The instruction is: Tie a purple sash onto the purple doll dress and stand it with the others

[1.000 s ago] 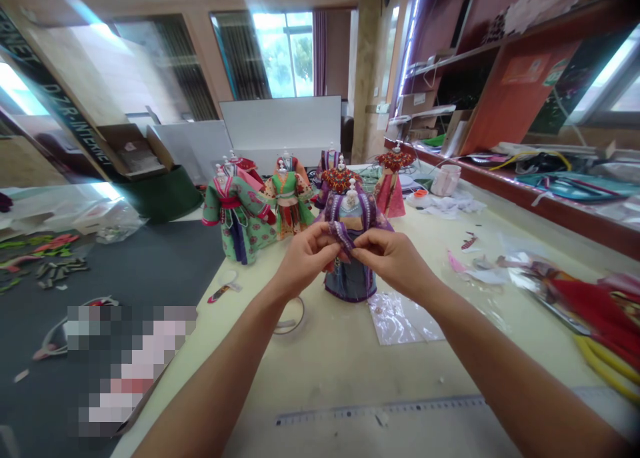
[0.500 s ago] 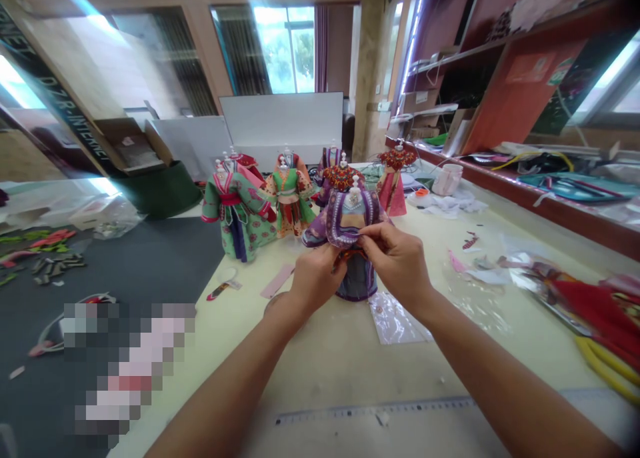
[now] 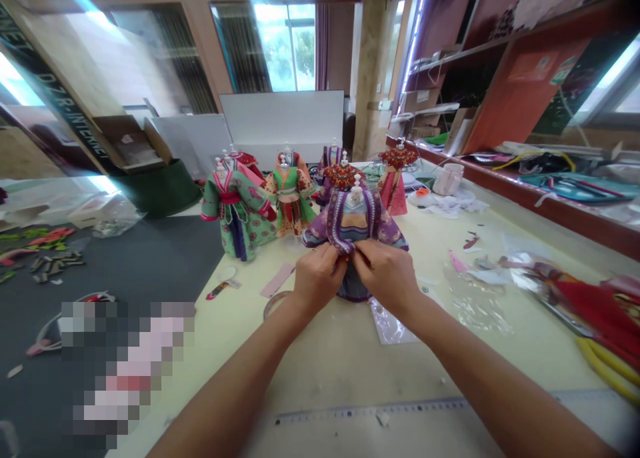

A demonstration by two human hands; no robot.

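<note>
A miniature purple robe [image 3: 387, 226] with patterned trim hangs on a small stand in front of me, above a dark blue-grey skirt. My left hand [image 3: 320, 275] is closed, pinching the lower end of the robe's front trim. Beside it my right hand [image 3: 387, 268] also pinches at the robe's front, its fingertips almost touching the left ones. What exactly lies between the fingertips is partly hidden. Behind stand other small garments on stands, among them a green robe [image 3: 235, 208] and an orange-and-green one [image 3: 287, 198].
A clear plastic packet [image 3: 393, 325] lies right of the skirt, and a ruler [image 3: 350, 413] lies near the front. A small cutter [image 3: 220, 288] and a pink strip [image 3: 277, 280] are on the left. Fabric scraps and red cloth [image 3: 590, 301] lie at right.
My right hand has moved down and slightly left, from the middle of the trim to its lower end. The robe's right sleeve has come into fuller view. My left hand stays nearly in place.
</note>
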